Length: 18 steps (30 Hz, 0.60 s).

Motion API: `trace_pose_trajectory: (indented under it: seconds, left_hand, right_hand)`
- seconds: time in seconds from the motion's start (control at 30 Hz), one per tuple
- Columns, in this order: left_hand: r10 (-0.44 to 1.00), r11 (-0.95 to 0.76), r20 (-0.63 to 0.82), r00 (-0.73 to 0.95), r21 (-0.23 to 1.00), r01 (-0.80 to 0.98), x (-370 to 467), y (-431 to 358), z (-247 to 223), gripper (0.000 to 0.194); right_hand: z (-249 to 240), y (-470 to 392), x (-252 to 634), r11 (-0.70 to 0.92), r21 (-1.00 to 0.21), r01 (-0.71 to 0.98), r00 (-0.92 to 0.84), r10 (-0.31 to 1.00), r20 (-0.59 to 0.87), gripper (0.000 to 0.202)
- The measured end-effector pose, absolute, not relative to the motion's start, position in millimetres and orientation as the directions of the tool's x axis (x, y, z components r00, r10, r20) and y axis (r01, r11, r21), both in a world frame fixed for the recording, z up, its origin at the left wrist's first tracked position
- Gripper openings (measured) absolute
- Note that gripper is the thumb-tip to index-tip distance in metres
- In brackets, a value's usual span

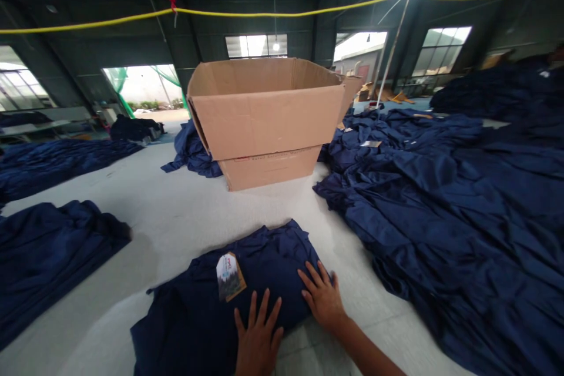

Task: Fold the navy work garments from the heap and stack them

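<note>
A folded navy blue garment (198, 317) lies on the pale table right in front of me. On top of it rests a paper hang tag (231, 276) with a landscape print. My left hand (259, 335) presses flat on the garment's near side, fingers spread. Over the garment's right edge lies my right hand (324, 296), also with fingers spread and palm down. Neither hand grips anything. The garment's lower left part runs out of the picture at the bottom.
A large open cardboard box (268, 123) stands on the table (176, 205) beyond the garment. Heaps of navy garments (440, 200) fill the right side. Another navy pile (57, 247) lies at the left. A yellow cable (282, 14) runs overhead.
</note>
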<state>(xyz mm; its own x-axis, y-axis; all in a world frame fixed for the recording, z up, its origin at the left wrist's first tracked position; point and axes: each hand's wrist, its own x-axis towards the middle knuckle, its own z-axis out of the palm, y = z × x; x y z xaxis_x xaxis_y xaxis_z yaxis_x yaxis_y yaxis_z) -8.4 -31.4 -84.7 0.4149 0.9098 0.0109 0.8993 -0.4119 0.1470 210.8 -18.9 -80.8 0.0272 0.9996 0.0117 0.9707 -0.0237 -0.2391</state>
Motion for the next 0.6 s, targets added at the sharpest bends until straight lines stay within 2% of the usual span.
trace_pose_trajectory:
  seconds: [0.33, 0.6]
  left_hand:
    - [0.9, -0.435, 0.059, 0.431, 0.057, 0.899, -8.9, -20.3, -89.2, 0.053]
    - [0.912, -0.411, 0.017, 0.411, 0.038, 0.911, -4.3, -21.5, -77.7, 0.05]
  right_hand:
    - [-95.8, -20.8, 208.5, -0.061, -0.325, 0.944, 0.085, 0.995, 0.059, 0.049]
    - [-88.9, -22.7, 210.9, -0.1, -0.404, 0.909, 0.108, 0.994, -0.003, 0.05]
